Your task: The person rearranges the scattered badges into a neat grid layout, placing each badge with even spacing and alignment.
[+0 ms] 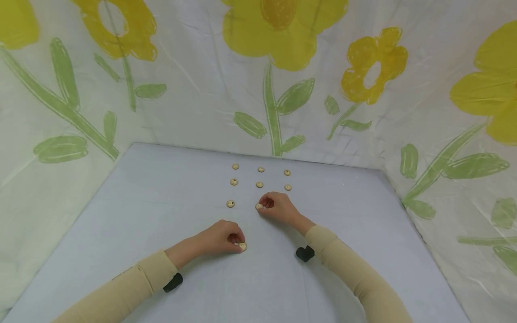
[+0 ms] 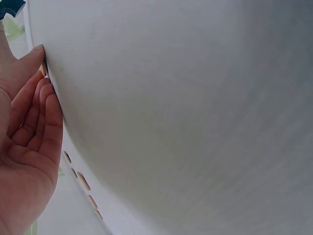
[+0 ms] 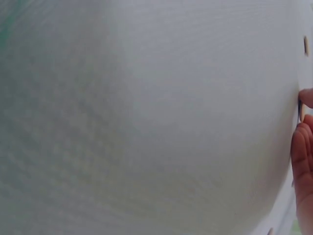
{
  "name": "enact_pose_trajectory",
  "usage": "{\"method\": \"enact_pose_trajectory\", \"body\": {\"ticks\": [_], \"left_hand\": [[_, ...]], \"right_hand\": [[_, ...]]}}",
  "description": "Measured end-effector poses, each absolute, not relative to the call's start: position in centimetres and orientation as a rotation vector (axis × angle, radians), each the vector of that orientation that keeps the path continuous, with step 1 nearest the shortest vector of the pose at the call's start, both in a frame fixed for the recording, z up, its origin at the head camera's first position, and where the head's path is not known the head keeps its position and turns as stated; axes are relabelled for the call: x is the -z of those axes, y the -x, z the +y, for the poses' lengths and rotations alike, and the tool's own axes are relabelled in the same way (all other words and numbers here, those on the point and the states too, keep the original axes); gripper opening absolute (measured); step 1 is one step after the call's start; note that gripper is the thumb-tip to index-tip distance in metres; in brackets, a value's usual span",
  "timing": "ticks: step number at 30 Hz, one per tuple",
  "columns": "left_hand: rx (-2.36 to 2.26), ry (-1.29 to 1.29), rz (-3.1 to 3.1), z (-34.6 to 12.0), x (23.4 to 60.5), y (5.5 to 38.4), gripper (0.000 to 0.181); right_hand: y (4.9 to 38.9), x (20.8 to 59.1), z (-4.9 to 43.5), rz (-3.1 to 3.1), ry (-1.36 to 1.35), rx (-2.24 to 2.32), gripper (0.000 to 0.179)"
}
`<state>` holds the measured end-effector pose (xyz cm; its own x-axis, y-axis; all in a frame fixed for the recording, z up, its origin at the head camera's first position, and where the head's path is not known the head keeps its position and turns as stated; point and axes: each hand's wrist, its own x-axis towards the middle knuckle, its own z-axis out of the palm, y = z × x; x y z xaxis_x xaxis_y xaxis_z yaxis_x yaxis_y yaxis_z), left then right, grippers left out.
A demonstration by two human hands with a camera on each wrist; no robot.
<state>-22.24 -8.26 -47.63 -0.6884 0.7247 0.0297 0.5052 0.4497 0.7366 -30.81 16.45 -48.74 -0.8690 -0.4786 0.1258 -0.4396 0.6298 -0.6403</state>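
Observation:
Near the middle of the table, my left hand pinches a small round wooden disc by its edge, low at the tabletop. Farther back and to the right, my right hand pinches another wooden disc between thumb and fingers. Left of that one lies a loose disc with dark marks on its face. In the left wrist view, the left hand's disc shows edge-on between thumb and fingers. The right wrist view catches only part of the right hand and a thin edge of its disc.
Behind the hands, several more discs lie in two rows, with one disc at the back left and another at the right of the nearer row. A pale cloth covers the table. Flower-printed curtains hang around its edges.

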Motion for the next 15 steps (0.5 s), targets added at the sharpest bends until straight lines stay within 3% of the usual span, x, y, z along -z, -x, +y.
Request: {"method": "enact_pose_trajectory", "body": {"ticks": [15], "left_hand": [[-1.087, -1.058, 2.41, -8.34, 47.8, 22.35, 0.012]], "right_hand": [[30.67, 48.76, 16.35, 2.771, 0.709, 1.102, 0.016]]}}
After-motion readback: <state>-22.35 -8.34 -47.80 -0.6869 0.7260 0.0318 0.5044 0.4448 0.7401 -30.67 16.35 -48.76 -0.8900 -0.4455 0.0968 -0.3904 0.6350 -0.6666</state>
